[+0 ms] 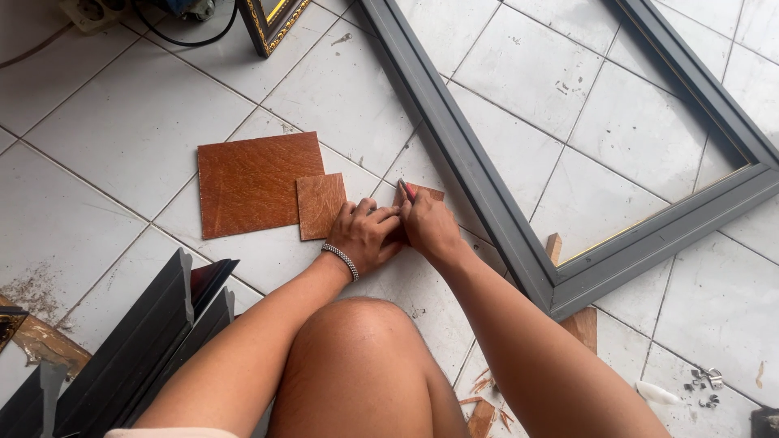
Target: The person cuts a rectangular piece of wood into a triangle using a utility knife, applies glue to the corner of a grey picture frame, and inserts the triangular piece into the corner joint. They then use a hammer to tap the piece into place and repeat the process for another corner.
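Nearest the camera, a bare knee [357, 357] is filling the lower middle of the view, with both forearms reaching past it to the tiled floor [122, 122]. The left hand [367, 237], wearing a beaded bracelet [342, 260], is lying palm down with fingers curled, pressing a small brown board piece [428, 193] flat against the floor. The right hand [428, 227] is closed around a red-tipped tool [409, 191], seemingly a pencil or cutter, and is holding its tip against that piece; which of the two it is cannot be told. The piece is lying just beside the grey picture frame [487, 203], mostly hidden under the hands.

Judged from the layout, the work is appearing partly done: a larger brown board [247, 185] and a smaller square piece [320, 205] are resting touching each other to the left, seemingly cut already. Wood slivers [483, 410] are lying near the knee. Dark frame mouldings [138, 349] are stacked at the lower left, untouched.
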